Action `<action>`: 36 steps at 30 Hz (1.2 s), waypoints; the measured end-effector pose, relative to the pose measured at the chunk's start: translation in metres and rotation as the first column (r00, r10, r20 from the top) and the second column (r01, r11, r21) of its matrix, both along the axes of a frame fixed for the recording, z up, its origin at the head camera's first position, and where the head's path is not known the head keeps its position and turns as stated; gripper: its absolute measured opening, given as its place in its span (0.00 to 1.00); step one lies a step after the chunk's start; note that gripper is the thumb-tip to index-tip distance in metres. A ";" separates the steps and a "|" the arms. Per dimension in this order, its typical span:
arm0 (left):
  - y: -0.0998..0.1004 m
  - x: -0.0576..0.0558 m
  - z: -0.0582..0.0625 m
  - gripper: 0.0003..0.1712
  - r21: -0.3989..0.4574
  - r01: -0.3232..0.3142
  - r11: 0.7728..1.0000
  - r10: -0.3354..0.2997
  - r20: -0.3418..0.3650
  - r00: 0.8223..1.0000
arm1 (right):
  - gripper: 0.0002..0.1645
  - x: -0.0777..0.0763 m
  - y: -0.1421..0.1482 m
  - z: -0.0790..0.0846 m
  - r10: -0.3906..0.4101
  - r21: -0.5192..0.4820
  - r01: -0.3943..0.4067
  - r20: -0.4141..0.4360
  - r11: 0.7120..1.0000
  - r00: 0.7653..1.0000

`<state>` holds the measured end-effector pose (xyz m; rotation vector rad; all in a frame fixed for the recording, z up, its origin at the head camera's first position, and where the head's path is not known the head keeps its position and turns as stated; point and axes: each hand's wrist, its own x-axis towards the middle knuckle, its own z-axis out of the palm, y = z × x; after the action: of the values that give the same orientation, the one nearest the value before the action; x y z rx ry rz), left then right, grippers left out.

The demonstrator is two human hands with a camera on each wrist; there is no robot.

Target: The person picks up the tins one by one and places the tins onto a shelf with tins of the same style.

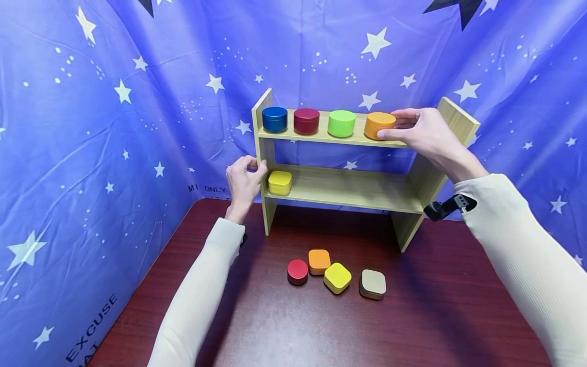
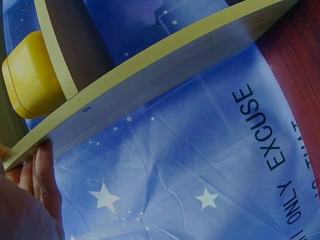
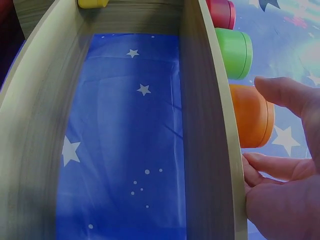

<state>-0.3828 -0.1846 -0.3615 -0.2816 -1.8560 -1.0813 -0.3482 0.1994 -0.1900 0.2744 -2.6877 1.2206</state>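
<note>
I've got the right hand (image 1: 431, 131) straddling the round orange tin (image 1: 379, 124) on the wooden rack's (image 1: 348, 187) top shelf; can't tell if it's gripped. Green tin (image 1: 341, 124), dark red tin (image 1: 306, 122), blue tin (image 1: 274, 120) toward nine o'clock. My left hand (image 1: 245, 183) pinches the side panel (image 1: 267, 148) at nine; square yellow tin (image 1: 280, 184) at its three. On the surface (image 1: 412, 316), six o'clock: small red tin (image 1: 297, 271), square orange tin (image 1: 319, 261), another yellow tin (image 1: 337, 278), beige tin (image 1: 373, 283).

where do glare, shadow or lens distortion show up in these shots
Head view: a pale sheen on the table near the bottom edge, darker shadows to both sides; left wrist view: the left hand is dim, the shelf looks bowed; right wrist view: shelf edges curve, the curtain looks washed out at upper right.
</note>
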 end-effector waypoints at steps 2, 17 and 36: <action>0.000 0.000 0.000 0.15 -0.001 0.001 1.000 -0.001 0.004 1.000 | 0.50 0.002 0.003 -0.002 0.000 -0.026 0.000 -0.006 1.000 1.000; 0.001 0.001 -0.001 0.14 0.018 -0.002 1.000 0.001 0.015 1.000 | 0.42 0.032 0.008 -0.015 0.009 -0.218 -0.023 -0.067 0.976 0.998; 0.002 0.000 0.001 0.14 0.001 0.000 1.000 0.000 0.021 1.000 | 0.28 0.062 0.000 -0.054 0.111 -0.413 -0.157 -0.132 0.897 0.985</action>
<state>-0.3832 -0.1829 -0.3609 -0.2704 -1.8742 -1.0883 -0.2864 0.1998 -0.2438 0.4499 -2.2680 1.7343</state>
